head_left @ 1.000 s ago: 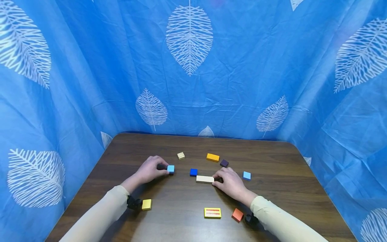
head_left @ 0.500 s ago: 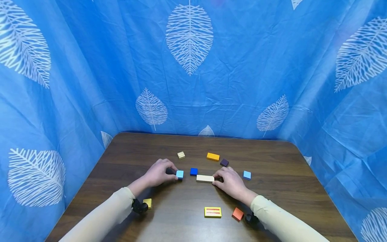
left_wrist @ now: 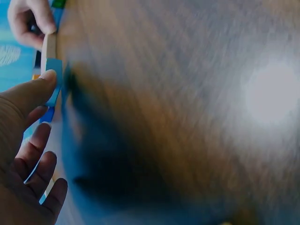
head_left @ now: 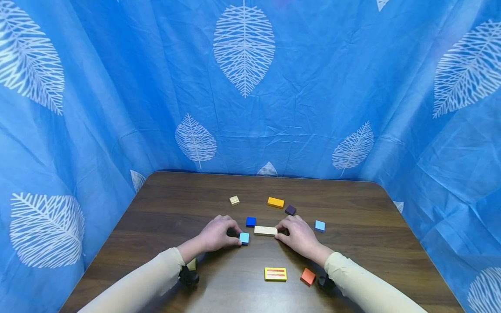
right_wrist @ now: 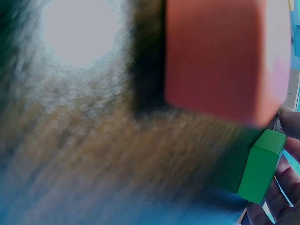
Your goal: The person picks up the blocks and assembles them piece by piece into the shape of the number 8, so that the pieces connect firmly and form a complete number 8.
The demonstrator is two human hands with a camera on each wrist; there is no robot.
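In the head view my left hand (head_left: 216,235) pinches a light blue block (head_left: 244,238) between thumb and fingers, just left of a long cream block (head_left: 265,231) and a little nearer to me. In the left wrist view the thumb lies on the light blue block (left_wrist: 55,82), while the other fingers are spread. My right hand (head_left: 299,237) holds the right end of the cream block between thumb and fingertips. A dark blue block (head_left: 251,222) lies just behind the cream block's left end. Close by the right hand's fingers stands a green block (right_wrist: 262,166), hidden from the head view.
Farther back lie a ridged beige block (head_left: 234,201), an orange block (head_left: 275,202) and a dark purple block (head_left: 290,210). A second light blue block (head_left: 319,226) is at the right. Nearer are a yellow striped block (head_left: 275,274), a red-orange block (head_left: 308,277) and a partly hidden yellow block (head_left: 192,264).
My left hand has moved right and toward me with the light blue block, coming close to the cream block. The right hand and the cream block have stayed in place.
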